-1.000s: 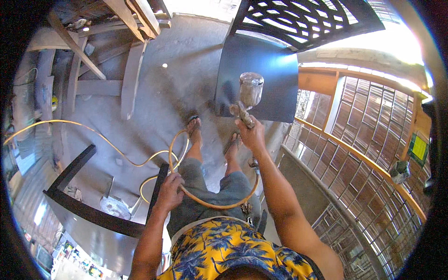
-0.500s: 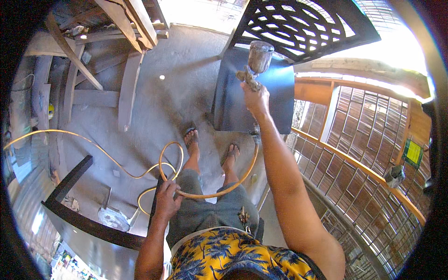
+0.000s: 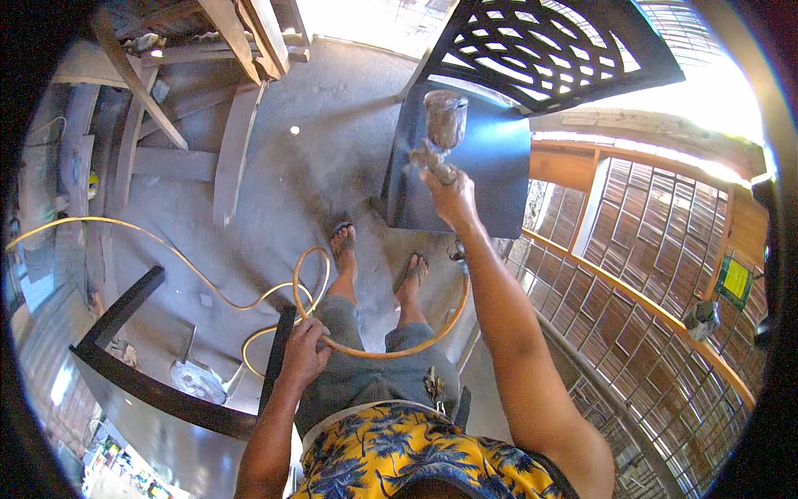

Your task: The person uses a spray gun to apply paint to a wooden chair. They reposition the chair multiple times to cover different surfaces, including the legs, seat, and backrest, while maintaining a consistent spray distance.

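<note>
My right hand (image 3: 451, 198) is closed round the handle of a paint spray gun (image 3: 431, 158) with a stained metal cup (image 3: 446, 119) on top. The gun is over the black seat of a chair (image 3: 490, 195), its nozzle toward the left with a faint mist by it. Behind the seat rises the chair's black openwork back (image 3: 540, 54). A yellow air hose (image 3: 407, 349) runs from below the gun in a wide curve to my left hand (image 3: 306, 351), which grips it in front of my thigh. The hose loops beside that hand and trails off left.
At the far left stands a wooden frame (image 3: 229, 158). A dark curved furniture piece (image 3: 183, 395) is near my left side, with a round whitish object (image 3: 198, 381) beside it. Along the right runs a barred screen (image 3: 640, 216) with a wooden rail (image 3: 657, 312).
My right hand and the spray gun have moved a little left and nearer to me over the seat. The left hand still grips the hose, and the whole view has shifted slightly.
</note>
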### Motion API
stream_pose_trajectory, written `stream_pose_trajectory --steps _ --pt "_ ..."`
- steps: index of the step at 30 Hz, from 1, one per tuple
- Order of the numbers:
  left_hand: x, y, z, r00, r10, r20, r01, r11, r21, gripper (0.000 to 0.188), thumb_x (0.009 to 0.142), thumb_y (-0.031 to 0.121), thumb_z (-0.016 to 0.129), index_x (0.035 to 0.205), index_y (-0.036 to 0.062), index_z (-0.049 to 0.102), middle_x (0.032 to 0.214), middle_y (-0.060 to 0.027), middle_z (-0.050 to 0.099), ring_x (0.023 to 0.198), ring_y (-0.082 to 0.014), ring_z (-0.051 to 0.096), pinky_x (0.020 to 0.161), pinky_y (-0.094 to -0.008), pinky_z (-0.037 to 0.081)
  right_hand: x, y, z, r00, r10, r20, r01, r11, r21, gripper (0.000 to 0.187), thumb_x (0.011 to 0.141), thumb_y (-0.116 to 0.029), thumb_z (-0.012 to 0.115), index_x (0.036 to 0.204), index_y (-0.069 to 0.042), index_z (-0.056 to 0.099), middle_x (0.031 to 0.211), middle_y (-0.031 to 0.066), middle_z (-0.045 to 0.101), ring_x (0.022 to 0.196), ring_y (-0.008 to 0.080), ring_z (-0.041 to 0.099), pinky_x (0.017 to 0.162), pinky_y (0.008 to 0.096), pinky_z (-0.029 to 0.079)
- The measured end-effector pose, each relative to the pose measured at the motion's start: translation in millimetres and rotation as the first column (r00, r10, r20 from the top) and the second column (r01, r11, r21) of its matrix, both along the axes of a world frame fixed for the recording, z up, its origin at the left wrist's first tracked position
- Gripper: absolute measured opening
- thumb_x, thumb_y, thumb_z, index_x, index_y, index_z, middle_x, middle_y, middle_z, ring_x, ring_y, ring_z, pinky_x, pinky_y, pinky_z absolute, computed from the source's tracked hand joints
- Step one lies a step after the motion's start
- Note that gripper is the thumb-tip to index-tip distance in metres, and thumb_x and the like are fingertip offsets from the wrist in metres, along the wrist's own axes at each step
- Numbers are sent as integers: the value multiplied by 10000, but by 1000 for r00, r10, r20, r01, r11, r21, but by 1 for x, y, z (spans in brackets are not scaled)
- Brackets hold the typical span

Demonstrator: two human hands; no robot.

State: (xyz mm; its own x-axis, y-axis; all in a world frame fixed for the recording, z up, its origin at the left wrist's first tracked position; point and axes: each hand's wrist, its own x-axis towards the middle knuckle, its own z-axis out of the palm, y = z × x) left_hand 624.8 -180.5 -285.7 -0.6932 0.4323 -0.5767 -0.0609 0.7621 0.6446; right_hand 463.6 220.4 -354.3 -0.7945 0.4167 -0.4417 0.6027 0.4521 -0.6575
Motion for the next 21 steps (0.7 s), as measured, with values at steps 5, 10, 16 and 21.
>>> stream_pose_trajectory --steps 5,10,16,21 --pt "13 -1 4 998 -58 13 58 998 13 409 699 15 848 1056 62 654 1196 -140 629 1172 -385 609 1023 -455 515 58 -17 5 999 41 13 -41 998 -57 424 915 -371 778 1141 -18 719 885 222 721 796 345 683 776 444 528" --pt "26 2 4 988 -140 60 140 990 14 422 677 9 852 1050 63 663 1206 -132 631 1179 -378 614 1022 -449 525 117 -29 9 988 65 140 -38 981 -188 353 944 -301 775 1145 -17 715 837 139 718 733 214 638 725 402 522" --pt "38 8 -2 984 -178 28 176 981 81 432 664 20 858 1052 61 673 1194 -145 631 1174 -384 618 1022 -455 525 133 -27 9 968 126 219 -84 978 -192 325 949 -280 770 1129 -16 717 817 92 705 715 174 623 698 390 515" --pt "31 3 -2 992 -112 -59 114 992 45 401 692 18 835 1054 49 665 1171 -153 634 1132 -386 628 980 -465 536 65 -13 -7 999 33 43 -27 990 -140 405 917 -346 783 1125 -4 718 861 146 725 765 218 649 756 410 530"
